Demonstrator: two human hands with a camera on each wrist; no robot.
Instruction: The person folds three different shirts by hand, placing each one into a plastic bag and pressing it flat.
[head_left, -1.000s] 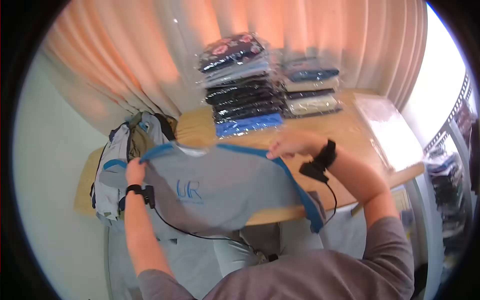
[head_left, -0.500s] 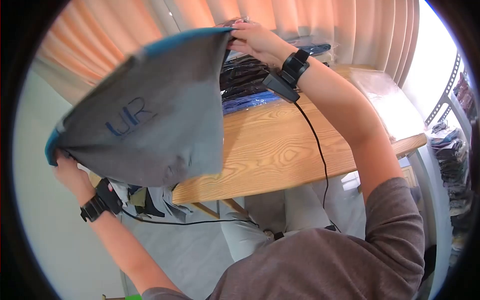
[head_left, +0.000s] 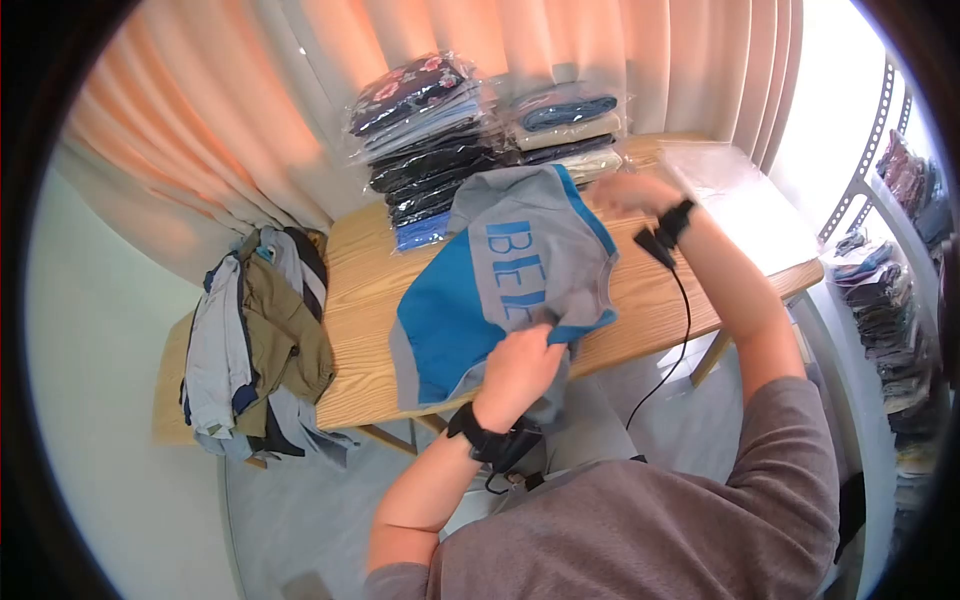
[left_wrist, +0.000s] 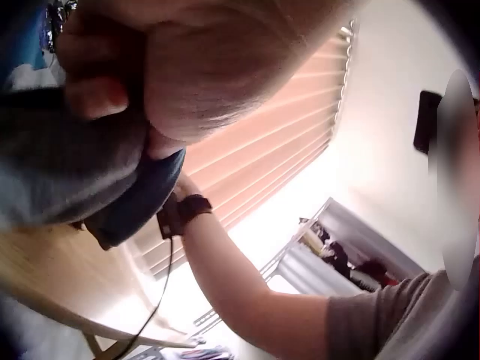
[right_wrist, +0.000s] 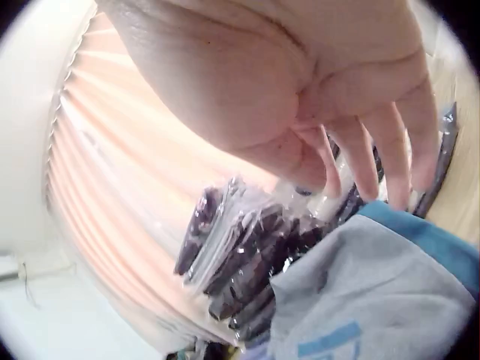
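A grey and blue top (head_left: pixel 440 300) with blue block letters lies across the wooden table, its lower part over the front edge. My left hand (head_left: pixel 518 375) grips the fabric by its blue trim at the near side. Curled fingers (left_wrist: pixel 94 97) hold the grey cloth (left_wrist: pixel 67 161) in the left wrist view. Just past the top's far right corner is my right hand (head_left: pixel 635 195), slightly blurred and holding nothing. Seen from the right wrist, its fingers (right_wrist: pixel 386 150) are spread loosely, tips close to the blue edging (right_wrist: pixel 416 232).
Behind the top stand two stacks of bagged folded clothes (head_left: pixel 435 150) (head_left: pixel 565 125). Loose garments (head_left: pixel 265 350) are heaped at the table's left end. Clear plastic bags (head_left: pixel 745 205) lie at the right end. A rack of clothes (head_left: pixel 880 330) stands farther right.
Both hands held the top, first low, then raised to the left with its "UR" print showing. Now it lies on the table with block letters up, and the right hand has let go.
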